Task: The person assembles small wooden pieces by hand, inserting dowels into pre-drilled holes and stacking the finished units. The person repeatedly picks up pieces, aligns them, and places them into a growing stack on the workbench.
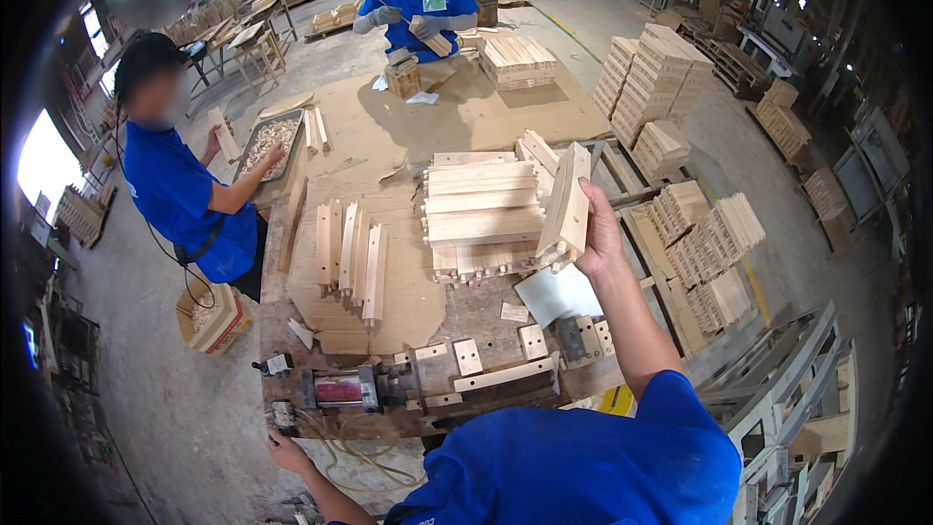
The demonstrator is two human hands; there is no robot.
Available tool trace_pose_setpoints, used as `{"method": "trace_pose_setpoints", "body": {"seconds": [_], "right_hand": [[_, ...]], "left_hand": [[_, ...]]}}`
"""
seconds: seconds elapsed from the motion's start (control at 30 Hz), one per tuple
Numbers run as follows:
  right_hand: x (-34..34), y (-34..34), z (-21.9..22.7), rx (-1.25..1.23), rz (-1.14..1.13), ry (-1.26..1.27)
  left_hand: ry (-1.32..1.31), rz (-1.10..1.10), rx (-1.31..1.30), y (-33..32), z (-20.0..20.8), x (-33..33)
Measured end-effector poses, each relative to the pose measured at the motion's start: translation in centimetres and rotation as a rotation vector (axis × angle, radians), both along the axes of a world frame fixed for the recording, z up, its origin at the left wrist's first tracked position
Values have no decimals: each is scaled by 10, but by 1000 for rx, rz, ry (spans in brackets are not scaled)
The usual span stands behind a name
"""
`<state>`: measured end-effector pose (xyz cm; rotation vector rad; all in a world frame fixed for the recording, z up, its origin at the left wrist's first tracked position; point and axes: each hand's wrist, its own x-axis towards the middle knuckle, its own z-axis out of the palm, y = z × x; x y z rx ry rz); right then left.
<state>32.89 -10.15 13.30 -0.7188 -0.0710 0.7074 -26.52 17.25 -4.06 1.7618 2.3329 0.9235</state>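
My right hand (603, 238) is closed round pale wooden pieces (566, 204) with short dowels at the near end, raised at the right side of a stack of similar wooden pieces (484, 202). At the bench's near left corner, my left hand (288, 453) is low beside a small valve-like fitting (283, 414); its fingers are too small and partly hidden to read. Between my arms, a clamp with a reddish cylinder (338, 389) is fixed on the bench. To its right are a long drilled wooden strip (503, 374) and small drilled blocks (467, 357).
Several wooden pieces (350, 253) lie on cardboard (413, 282) at the left. A co-worker (194, 185) sits by a tray of dowels (267, 144); another (418, 10) works across the bench. Stacked pieces (714, 238) stand on pallets at right. Hoses (360, 462) hang below the bench.
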Motion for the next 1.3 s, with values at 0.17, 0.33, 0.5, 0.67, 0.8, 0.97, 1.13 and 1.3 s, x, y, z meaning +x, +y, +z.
{"method": "trace_pose_setpoints", "body": {"seconds": [0.17, 0.33, 0.5, 0.67, 0.8, 0.97, 1.13, 1.3], "right_hand": [[-7, 4, 2, -34, -55, -14], [-14, 7, 4, -63, -79, -44], [-22, 10, -2, -178, -129, -178], [-28, 2, -18, -468, -124, -615], [-32, 2, -24, -733, -107, -1257], [-25, 16, -15, -1057, 240, -1946], [-22, 34, -30, -1197, 443, -2031], [-20, 40, -42, -1149, 351, -1988]], "left_hand": [[-20, -23, 45, -1, 0, 2], [-2, -8, 4, -2, 0, 3], [-3, 7, 8, -5, 2, 2], [-52, -2, 0, -6, 4, 6], [-43, -18, -24, -4, 7, 7], [-88, -24, -16, -5, 7, 3], [-186, -54, -35, -2, 7, 2], [-183, -70, -51, -3, 8, 2]]}}
